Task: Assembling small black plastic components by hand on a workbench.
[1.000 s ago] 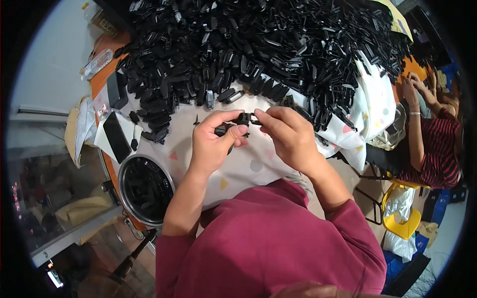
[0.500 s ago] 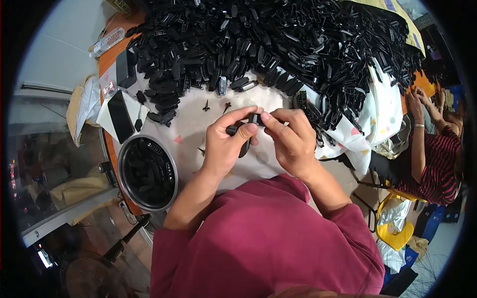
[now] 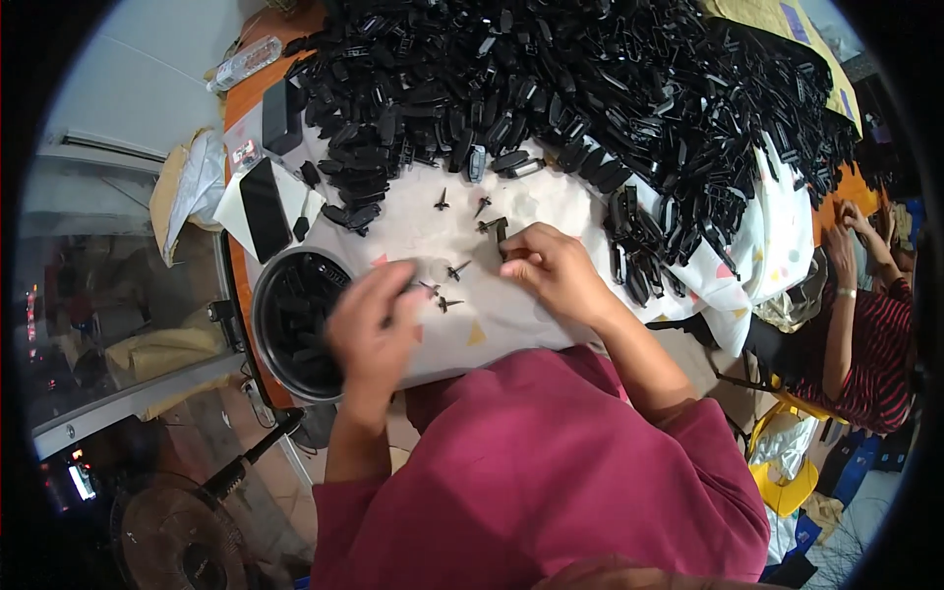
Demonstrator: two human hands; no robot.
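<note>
My left hand point(image 3: 372, 329) is beside the round metal bowl point(image 3: 261, 339), smeared by motion; a dark piece shows at its fingers, but its grip is unclear. Black plastic parts point(image 3: 300, 329) fill the bowl. Over the white patterned cloth point(image 3: 393, 251), my right hand point(image 3: 559, 273) pinches a small dark plastic part point(image 3: 502, 236) between thumb and forefinger. Several small black pointed pieces point(image 3: 457, 270) lie scattered on the cloth between the hands. Beyond them spreads a big heap of black plastic clips point(image 3: 472, 88).
Left of the cloth lie a phone point(image 3: 265, 211), a dark box point(image 3: 281, 116) and a clear bottle point(image 3: 248, 64). A fan point(image 3: 182, 541) stands low at the left. Another person in a striped shirt point(image 3: 875, 344) sits at the right, beside a yellow chair point(image 3: 787, 482).
My hands have parted. The left moved toward the bowl, and the right stays over the cloth with a small part. More pointed pieces are now visible, and the view has shifted slightly.
</note>
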